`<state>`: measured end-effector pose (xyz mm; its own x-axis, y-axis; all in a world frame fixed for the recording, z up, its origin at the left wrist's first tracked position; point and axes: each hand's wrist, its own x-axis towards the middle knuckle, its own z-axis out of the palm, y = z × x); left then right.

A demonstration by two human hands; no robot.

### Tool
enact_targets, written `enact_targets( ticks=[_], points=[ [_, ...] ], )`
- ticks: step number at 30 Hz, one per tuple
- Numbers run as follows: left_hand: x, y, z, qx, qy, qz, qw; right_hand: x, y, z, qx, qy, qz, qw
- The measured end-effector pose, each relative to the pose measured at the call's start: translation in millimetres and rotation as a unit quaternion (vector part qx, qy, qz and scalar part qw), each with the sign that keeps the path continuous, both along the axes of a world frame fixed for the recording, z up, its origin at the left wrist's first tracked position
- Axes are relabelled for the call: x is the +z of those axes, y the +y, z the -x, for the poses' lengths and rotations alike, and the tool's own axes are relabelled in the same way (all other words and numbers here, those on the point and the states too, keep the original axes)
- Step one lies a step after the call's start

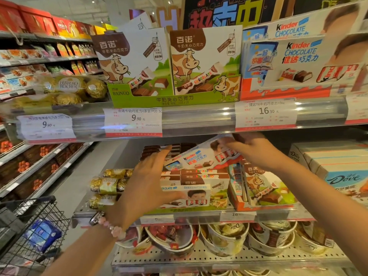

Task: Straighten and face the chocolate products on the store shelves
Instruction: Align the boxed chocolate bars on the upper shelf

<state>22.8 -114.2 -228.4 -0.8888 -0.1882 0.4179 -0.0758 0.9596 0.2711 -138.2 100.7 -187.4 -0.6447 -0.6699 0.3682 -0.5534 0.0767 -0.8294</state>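
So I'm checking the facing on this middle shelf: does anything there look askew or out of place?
Yes. A Kinder box lies tilted across the stacked Bainuo boxes, held by the right hand. Another Kinder pack lies flat in front of the Bainuo stock, by the left hand.

Middle shelf (199, 215): tilted Kinder box (201, 156) lies on top of stacked cow-print boxes (199, 177), between both hands. Left hand (147, 184) fingers (162, 156) touch box's left end; right hand (256, 150) fingers (231, 145) on its right end. Ferrero Rocher packs (107, 184) left of left fingers. Flat Kinder box (191, 196) below left fingers, at shelf front. Upright cow-print box (264, 186) below right fingers. Dove boxes (334, 172) right of right fingers. Upper shelf (199, 118) above fingers. Tubs (225, 238) on shelf beneath.
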Motion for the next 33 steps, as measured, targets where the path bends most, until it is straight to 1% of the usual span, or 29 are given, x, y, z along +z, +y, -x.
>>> enact_targets(
  ticks=[3, 5, 10, 13, 18, 21, 25, 29, 30, 33],
  points=[
    [-3, 6, -2, 0.008, 0.057, 0.081, 0.995, 0, 12, -5, -0.015, 0.003, 0.053, 0.998],
    [-5, 12, 0, -0.003, 0.064, 0.098, 0.993, 0, 21, -8, -0.034, -0.004, 0.095, 0.995],
    [-7, 31, 10, -0.029, 0.054, 0.081, 0.995, 5, 51, -15, -0.106, -0.027, 0.171, 0.979],
    [-6, 49, 19, -0.074, 0.049, 0.043, 0.995, 6, 71, -15, -0.162, -0.027, 0.197, 0.967],
    [3, 89, 42, -0.119, 0.059, 0.039, 0.99, 3, 102, -4, -0.236, -0.014, 0.224, 0.945],
    [8, 116, 71, -0.138, 0.035, 0.059, 0.988, 0, 115, 5, -0.253, -0.009, 0.243, 0.936],
    [10, 147, 112, -0.109, -0.068, 0.112, 0.985, -7, 130, 15, -0.248, -0.025, 0.238, 0.939],
    [7, 161, 139, -0.092, -0.157, 0.085, 0.98, -12, 146, 28, -0.222, -0.039, 0.22, 0.949],
    [4, 163, 141, -0.086, -0.159, 0.077, 0.981, -12, 149, 30, -0.214, -0.042, 0.216, 0.952],
    [0, 166, 140, -0.055, -0.125, 0.044, 0.99, -15, 156, 38, -0.192, -0.069, 0.209, 0.956]
  ],
)
